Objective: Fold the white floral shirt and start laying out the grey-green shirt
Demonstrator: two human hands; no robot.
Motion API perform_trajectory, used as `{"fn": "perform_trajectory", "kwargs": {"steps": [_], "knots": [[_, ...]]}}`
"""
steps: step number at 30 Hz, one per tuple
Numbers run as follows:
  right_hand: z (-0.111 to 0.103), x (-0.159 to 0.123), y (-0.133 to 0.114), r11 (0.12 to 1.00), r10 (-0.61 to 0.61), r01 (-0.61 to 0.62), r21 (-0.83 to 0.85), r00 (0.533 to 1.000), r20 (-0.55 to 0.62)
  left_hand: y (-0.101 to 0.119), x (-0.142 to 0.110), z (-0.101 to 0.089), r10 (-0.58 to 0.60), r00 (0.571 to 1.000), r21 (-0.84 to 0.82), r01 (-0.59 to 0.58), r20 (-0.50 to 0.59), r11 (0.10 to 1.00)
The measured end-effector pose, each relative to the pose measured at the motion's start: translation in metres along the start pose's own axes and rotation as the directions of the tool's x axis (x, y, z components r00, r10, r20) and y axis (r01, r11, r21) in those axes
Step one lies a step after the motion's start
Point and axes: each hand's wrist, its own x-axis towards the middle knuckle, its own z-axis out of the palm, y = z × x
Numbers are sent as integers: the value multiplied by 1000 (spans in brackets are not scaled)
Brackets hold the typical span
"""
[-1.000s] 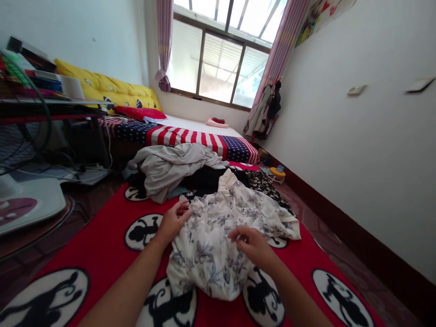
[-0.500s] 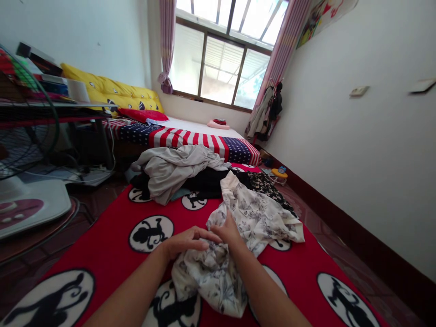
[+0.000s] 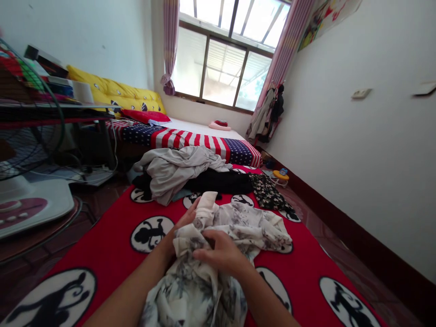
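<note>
A white shirt (image 3: 254, 227) with a grey floral print lies bunched in front of me on a red blanket (image 3: 112, 245) with monkey circles. My left hand (image 3: 185, 222) holds its left side near a plain white band, fingers partly hidden behind the cloth. On top, my right hand (image 3: 223, 254) grips a gathered fold, thumb pointing left. The shirt's lower part spreads toward me between my forearms.
Beyond the shirt lie a grey garment (image 3: 180, 168), black cloth (image 3: 221, 181) and a black floral garment (image 3: 270, 193). A fan base (image 3: 41, 204) stands at left, a bed (image 3: 190, 138) behind. A small yellow stool (image 3: 279, 175) is by the right wall.
Both hands have closed on the shirt. Its white-banded end has come left and nearer, and more cloth is bunched toward me.
</note>
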Motion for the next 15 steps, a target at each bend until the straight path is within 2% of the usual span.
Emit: {"fn": "perform_trajectory", "kwargs": {"steps": [2, 5, 7, 9, 11, 13, 15], "knots": [[-7, 2, 3, 995, 95, -101, -25, 979, -178, 4, -5, 8, 9, 1000, -15, -9, 8, 1000], [-15, 11, 8, 979, 198, -199, 41, 891, -407, 3, -9, 16, -22, 998, -61, 26, 63, 998], [-17, 18, 16, 983, 166, -183, 7, 876, -453, -3, -10, 19, -93, 984, -105, 110, 154, 988], [-19, 23, 28, 985, 169, -171, 35, 892, -420, -10, -8, 19, -147, 965, -111, 174, 217, 978], [-23, 26, 40, 972, 229, -196, 128, 911, -344, -14, -2, 15, -136, 978, -76, 150, 159, 986], [-30, 24, 48, 953, 280, -228, 199, 915, -289, -14, 5, 6, -63, 998, -22, 63, 4, 998], [-45, 22, 46, 946, 286, -220, 239, 912, -295, -9, 11, -4, 14, 987, 44, -6, -161, 999]]}}
